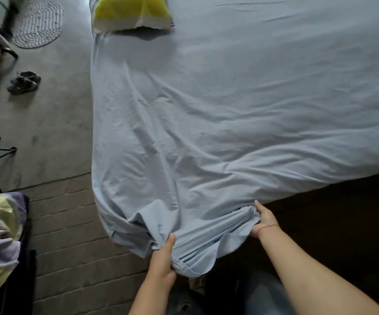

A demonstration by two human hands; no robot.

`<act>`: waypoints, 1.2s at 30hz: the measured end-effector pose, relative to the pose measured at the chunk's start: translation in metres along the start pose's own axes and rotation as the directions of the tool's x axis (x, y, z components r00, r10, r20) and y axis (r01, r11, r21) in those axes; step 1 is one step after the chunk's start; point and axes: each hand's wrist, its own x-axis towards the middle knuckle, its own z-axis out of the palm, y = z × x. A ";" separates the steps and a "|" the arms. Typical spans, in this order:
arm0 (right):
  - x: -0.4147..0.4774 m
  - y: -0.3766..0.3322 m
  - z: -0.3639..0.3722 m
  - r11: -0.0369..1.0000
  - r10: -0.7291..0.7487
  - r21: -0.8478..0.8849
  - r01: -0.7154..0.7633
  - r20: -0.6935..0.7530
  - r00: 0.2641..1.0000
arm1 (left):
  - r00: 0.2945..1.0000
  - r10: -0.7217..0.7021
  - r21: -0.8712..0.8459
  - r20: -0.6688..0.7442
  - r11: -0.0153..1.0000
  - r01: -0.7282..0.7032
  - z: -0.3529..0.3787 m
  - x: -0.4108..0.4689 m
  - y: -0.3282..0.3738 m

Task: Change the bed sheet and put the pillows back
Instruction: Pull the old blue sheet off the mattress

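Sheet: a wrinkled pale blue cotton bed sheet (229,110) covers the bed, its bunched corner hanging off the near corner between both hands.
Left hand: the left hand (162,261) is closed around the gathered corner fabric, thumb pointing up along it.
Right hand: the right hand (263,220) pinches the folds at the mattress edge, fingers curled into the cloth.
Pillow: a yellow and white pillow (131,12) lies far beyond the hands, at the bed's far left edge.
Floor: an oval woven grey mat (38,23) and dark shoes (23,82) sit well left of the hands.
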 end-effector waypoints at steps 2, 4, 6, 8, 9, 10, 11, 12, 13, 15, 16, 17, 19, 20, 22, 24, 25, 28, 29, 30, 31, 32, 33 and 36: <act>-0.005 -0.021 -0.007 1.000 -0.011 0.011 0.011 0.000 1.000 | 1.000 0.016 0.018 0.000 1.000 -0.016 0.002 0.003 0.004; -0.007 -0.047 -0.013 0.997 -0.055 0.049 0.056 -0.022 0.998 | 0.999 0.035 0.018 -0.002 0.999 -0.034 0.007 0.005 0.002; -0.011 -0.068 -0.017 0.991 -0.122 0.050 0.122 -0.014 0.992 | 0.998 0.047 -0.021 -0.051 0.999 -0.048 0.017 0.007 -0.005; -0.018 -0.077 -0.024 0.993 -0.117 -0.012 0.117 0.038 0.992 | 0.991 0.035 -0.113 -0.132 0.992 -0.050 0.026 0.010 -0.022; -0.020 -0.079 -0.030 0.994 -0.087 -0.054 0.091 0.079 0.993 | 0.986 0.010 -0.161 -0.166 0.986 -0.037 0.034 0.010 -0.033; -0.022 -0.082 -0.039 0.993 -0.078 -0.085 0.086 0.098 0.992 | 0.987 -0.040 -0.192 -0.159 0.981 0.009 0.047 0.006 -0.045; -0.023 -0.084 -0.050 0.990 -0.072 -0.115 0.087 0.126 0.989 | 0.988 -0.132 -0.229 -0.086 0.967 0.109 0.061 0.002 -0.061; -0.022 -0.088 -0.064 0.987 -0.074 -0.131 0.093 0.144 0.987 | 0.977 -0.215 -0.264 0.013 0.941 0.210 0.083 -0.005 -0.080; -0.027 -0.089 -0.074 0.985 -0.058 -0.152 0.084 0.165 0.985 | 0.958 -0.260 -0.283 0.118 0.916 0.283 0.109 -0.014 -0.098; -0.031 -0.088 -0.099 0.976 -0.036 -0.202 0.077 0.196 0.980 | 0.946 -0.259 -0.273 0.194 0.912 0.305 0.165 -0.030 -0.130; -0.034 -0.086 -0.111 0.968 -0.028 -0.238 0.081 0.218 0.976 | 0.936 -0.233 -0.261 0.263 0.917 0.302 0.191 -0.038 -0.142; -0.036 -0.084 -0.123 0.956 -0.027 -0.280 0.089 0.218 0.976 | 0.909 -0.217 -0.272 0.355 0.906 0.323 0.214 -0.045 -0.151; -0.037 -0.084 -0.139 0.936 -0.023 -0.336 0.109 0.248 0.969 | 0.914 -0.198 -0.300 0.354 0.902 0.312 0.242 -0.047 -0.160; -0.038 -0.086 -0.142 0.924 -0.020 -0.366 0.115 0.253 0.967 | 0.944 -0.182 -0.294 0.276 0.919 0.263 0.248 -0.045 -0.162; -0.039 -0.093 -0.138 0.911 0.010 -0.397 0.113 0.294 0.956 | 0.992 -0.097 -0.279 0.083 0.953 0.117 0.251 -0.036 -0.164; -0.038 -0.101 -0.127 0.926 0.097 -0.376 0.042 0.343 0.934 | 0.999 -0.035 -0.261 -0.003 0.965 0.033 0.249 -0.035 -0.165; -0.037 -0.106 -0.118 0.940 0.156 -0.341 -0.027 0.359 0.920 | 1.000 -0.025 -0.246 -0.009 0.969 0.022 0.248 -0.036 -0.167; -0.032 -0.132 -0.092 0.972 0.159 -0.218 -0.092 0.316 0.935 | 1.000 -0.018 -0.227 0.008 0.974 0.019 0.244 -0.038 -0.167; -0.033 -0.143 -0.083 0.980 0.114 -0.191 -0.061 0.275 0.955 | 1.000 -0.014 -0.228 0.019 0.973 0.018 0.243 -0.038 -0.165; -0.030 -0.154 -0.077 0.986 0.072 -0.161 -0.037 0.218 0.973 | 1.000 0.000 -0.232 0.031 0.973 0.008 0.242 -0.036 -0.163; -0.026 -0.166 -0.075 0.993 0.047 -0.113 -0.030 0.148 0.988 | 0.999 0.018 -0.237 0.042 0.972 -0.008 0.239 -0.035 -0.162; -0.019 -0.180 -0.076 0.996 0.035 -0.080 -0.028 0.088 0.996 | 0.998 0.031 -0.233 0.050 0.972 -0.018 0.235 -0.035 -0.161; -0.015 -0.191 -0.079 0.998 0.027 -0.064 -0.024 0.044 0.999 | 0.998 0.031 -0.218 0.055 0.976 -0.018 0.231 -0.035 -0.159; -0.004 -0.231 -0.093 0.999 -0.027 0.033 0.029 -0.056 0.998 | 0.998 0.035 -0.202 0.059 0.979 -0.022 0.221 -0.031 -0.154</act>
